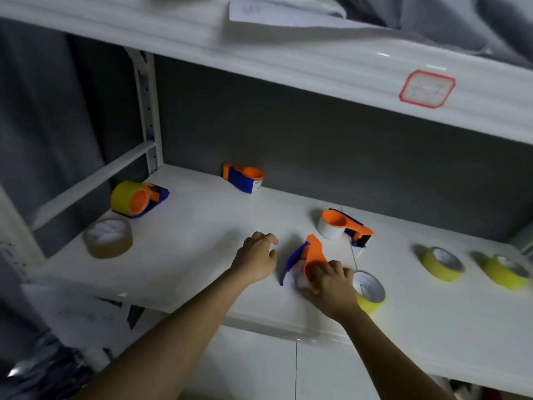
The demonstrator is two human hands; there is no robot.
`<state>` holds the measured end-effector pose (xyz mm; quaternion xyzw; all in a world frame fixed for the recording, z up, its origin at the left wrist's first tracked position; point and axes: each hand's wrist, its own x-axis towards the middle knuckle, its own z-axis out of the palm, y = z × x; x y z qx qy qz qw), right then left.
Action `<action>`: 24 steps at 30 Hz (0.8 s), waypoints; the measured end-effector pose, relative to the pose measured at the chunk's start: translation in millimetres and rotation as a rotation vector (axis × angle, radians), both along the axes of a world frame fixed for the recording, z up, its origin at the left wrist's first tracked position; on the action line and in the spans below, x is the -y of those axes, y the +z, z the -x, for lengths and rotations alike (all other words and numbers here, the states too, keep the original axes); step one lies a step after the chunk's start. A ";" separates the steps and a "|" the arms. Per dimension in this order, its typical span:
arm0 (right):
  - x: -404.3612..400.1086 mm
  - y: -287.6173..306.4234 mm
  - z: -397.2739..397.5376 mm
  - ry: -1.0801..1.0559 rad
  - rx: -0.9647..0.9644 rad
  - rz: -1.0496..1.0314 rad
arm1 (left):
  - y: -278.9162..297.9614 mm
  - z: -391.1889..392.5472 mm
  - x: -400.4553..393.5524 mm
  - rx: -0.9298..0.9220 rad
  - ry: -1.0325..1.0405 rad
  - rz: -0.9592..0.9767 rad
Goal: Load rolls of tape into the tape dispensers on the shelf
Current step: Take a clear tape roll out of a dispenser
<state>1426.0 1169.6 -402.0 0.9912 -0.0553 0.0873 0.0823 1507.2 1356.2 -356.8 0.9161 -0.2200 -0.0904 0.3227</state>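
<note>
Right hand (327, 281) grips the dispenser (313, 254); left hand (256, 256), open, just beside.

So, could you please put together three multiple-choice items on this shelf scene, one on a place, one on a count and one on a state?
1. Where is the brown tape roll?
A. At the left end of the shelf
B. Against the back wall
C. Under the right hand

2. How many loose yellow rolls lie on the shelf's right half?
A. One
B. Three
C. Five

3. What is the right hand doing?
A. Hanging free
B. Gripping an orange and blue dispenser
C. Lifting the brown roll

Answers:
1 A: it sits near the left front, below the yellow-loaded dispenser.
2 B: one by the right hand, two farther right.
3 B: its fingers wrap the dispenser's orange hub, while the left hand holds nothing.
</note>
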 end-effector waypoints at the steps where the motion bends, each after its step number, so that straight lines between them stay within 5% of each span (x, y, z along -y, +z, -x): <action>1: -0.5 -0.9 2.2 0.025 -0.069 -0.021 | -2.7 5.4 3.7 -0.007 -0.011 -0.010; 4: -0.8 -0.1 1.4 0.058 -0.130 -0.154 | -5.1 14.5 10.2 -0.015 -0.036 -0.026; 6: 0.2 5.1 0.6 0.043 0.014 -0.298 | -2.8 16.9 12.9 -0.012 -0.043 -0.012; 10: -5.1 33.6 6.0 0.051 0.308 -0.956 | 10.6 19.2 17.5 0.038 -0.040 0.098; 17: -17.9 77.5 10.9 -0.129 0.420 -1.854 | 45.7 21.3 31.5 0.197 0.146 0.415; 24: -21.4 74.4 11.8 -0.239 0.372 -2.393 | 36.6 25.1 43.6 0.093 0.099 0.328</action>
